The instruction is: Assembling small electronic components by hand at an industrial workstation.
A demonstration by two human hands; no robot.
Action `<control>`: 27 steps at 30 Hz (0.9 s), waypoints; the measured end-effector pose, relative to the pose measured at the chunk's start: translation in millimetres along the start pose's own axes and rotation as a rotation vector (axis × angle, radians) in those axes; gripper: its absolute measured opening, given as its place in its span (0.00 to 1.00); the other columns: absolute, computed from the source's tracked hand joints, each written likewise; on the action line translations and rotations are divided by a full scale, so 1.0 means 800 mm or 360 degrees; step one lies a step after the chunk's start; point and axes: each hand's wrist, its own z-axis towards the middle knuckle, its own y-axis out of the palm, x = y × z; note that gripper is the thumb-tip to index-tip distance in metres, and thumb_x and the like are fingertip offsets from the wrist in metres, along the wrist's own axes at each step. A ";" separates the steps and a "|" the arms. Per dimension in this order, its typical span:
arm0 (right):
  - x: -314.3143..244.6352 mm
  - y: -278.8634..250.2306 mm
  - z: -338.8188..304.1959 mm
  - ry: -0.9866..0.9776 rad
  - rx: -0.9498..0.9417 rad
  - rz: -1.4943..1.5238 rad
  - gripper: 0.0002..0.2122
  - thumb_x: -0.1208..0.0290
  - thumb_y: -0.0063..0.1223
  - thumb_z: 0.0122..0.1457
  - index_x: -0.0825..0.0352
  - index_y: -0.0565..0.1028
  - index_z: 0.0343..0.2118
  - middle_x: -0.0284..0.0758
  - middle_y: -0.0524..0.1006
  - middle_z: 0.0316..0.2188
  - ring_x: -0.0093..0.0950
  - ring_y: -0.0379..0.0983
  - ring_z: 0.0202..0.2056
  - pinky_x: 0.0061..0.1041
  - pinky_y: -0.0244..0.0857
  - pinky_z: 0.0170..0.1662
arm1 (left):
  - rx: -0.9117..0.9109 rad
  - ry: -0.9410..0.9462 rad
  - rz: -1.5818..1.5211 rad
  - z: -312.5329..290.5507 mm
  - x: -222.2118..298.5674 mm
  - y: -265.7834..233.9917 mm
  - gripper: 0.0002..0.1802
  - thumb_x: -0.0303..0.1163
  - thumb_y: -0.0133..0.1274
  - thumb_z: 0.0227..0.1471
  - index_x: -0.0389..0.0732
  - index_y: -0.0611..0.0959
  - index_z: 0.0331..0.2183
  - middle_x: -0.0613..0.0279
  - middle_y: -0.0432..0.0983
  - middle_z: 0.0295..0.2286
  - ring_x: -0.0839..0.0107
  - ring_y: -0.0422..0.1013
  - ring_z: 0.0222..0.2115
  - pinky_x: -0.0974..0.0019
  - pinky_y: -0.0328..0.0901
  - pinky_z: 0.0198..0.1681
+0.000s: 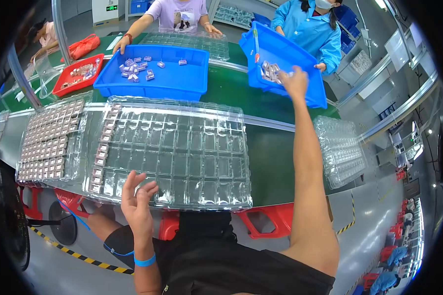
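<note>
My right hand (295,83) reaches into a tilted blue bin (300,55), over a small heap of boxy metal parts (270,71). Motion smears its fingers, so a grip cannot be made out. Fingers apart and holding nothing visible, my left hand (139,206) hovers at the near edge of a clear plastic compartment tray (182,154). Small boxy parts (102,147) fill that tray's leftmost column; its other pockets look bare. A wristband circles my left wrist.
Another blue bin (157,88) with scattered parts stands across the bench, beside a red tray (64,86) of small pieces. A nearly full clear tray (47,142) lies left, stacked clear trays (339,152) right. Metal posts frame the bench. Two people stand opposite, their hands on the blue bins.
</note>
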 end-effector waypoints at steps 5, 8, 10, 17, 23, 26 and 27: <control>-0.102 -0.089 -0.099 -0.0080 0.0431 0.0657 0.17 0.66 0.59 0.55 0.70 0.75 0.45 0.43 0.74 0.40 0.39 0.69 0.41 0.34 0.63 0.45 | 0.0157 0.0034 0.0029 -0.006 0.007 -0.018 0.25 0.25 0.43 0.62 0.33 0.64 0.60 0.46 0.68 0.51 0.61 0.75 0.43 0.59 0.73 0.47; -0.192 -0.133 -0.219 -0.0457 -0.0081 0.1003 0.14 0.75 0.60 0.52 0.67 0.76 0.42 0.37 0.74 0.37 0.32 0.67 0.37 0.28 0.62 0.38 | 0.0204 0.0084 0.0121 -0.019 0.017 -0.031 0.24 0.26 0.46 0.62 0.33 0.66 0.59 0.47 0.72 0.48 0.64 0.76 0.40 0.61 0.73 0.45; -0.218 -0.161 -0.268 -0.0607 -0.0602 0.1098 0.12 0.76 0.61 0.50 0.66 0.78 0.39 0.38 0.74 0.35 0.33 0.69 0.37 0.29 0.64 0.37 | 0.0136 0.0072 0.0102 -0.016 0.021 -0.025 0.21 0.23 0.46 0.62 0.33 0.69 0.56 0.50 0.75 0.44 0.67 0.76 0.39 0.63 0.72 0.44; -0.328 -0.122 -0.299 -0.1043 -0.1302 0.1308 0.08 0.77 0.61 0.51 0.69 0.78 0.35 0.38 0.77 0.29 0.33 0.73 0.33 0.30 0.67 0.38 | 0.0150 0.0085 -0.0128 -0.031 0.014 -0.061 0.13 0.27 0.48 0.63 0.32 0.77 0.48 0.58 0.78 0.37 0.74 0.75 0.37 0.69 0.71 0.43; -0.448 -0.026 -0.273 -0.1328 -0.1238 0.1257 0.10 0.70 0.57 0.55 0.70 0.78 0.36 0.40 0.79 0.31 0.32 0.75 0.31 0.29 0.68 0.38 | 0.0251 0.0113 -0.0158 -0.047 0.018 -0.087 0.12 0.28 0.48 0.63 0.32 0.79 0.45 0.59 0.79 0.35 0.74 0.75 0.36 0.70 0.71 0.43; -0.498 0.034 -0.255 -0.1245 -0.1186 0.1103 0.11 0.67 0.56 0.55 0.69 0.80 0.35 0.42 0.81 0.32 0.35 0.78 0.34 0.32 0.69 0.40 | 0.0273 0.0094 -0.0174 -0.052 0.017 -0.097 0.12 0.28 0.49 0.63 0.32 0.79 0.44 0.59 0.79 0.35 0.74 0.75 0.36 0.70 0.71 0.43; -0.511 0.055 -0.249 -0.1227 -0.1131 0.1035 0.11 0.66 0.56 0.54 0.68 0.80 0.35 0.42 0.81 0.32 0.36 0.78 0.35 0.32 0.70 0.41 | 0.0278 0.0091 -0.0147 -0.053 0.018 -0.099 0.11 0.26 0.47 0.63 0.31 0.79 0.44 0.57 0.79 0.35 0.73 0.75 0.36 0.68 0.71 0.43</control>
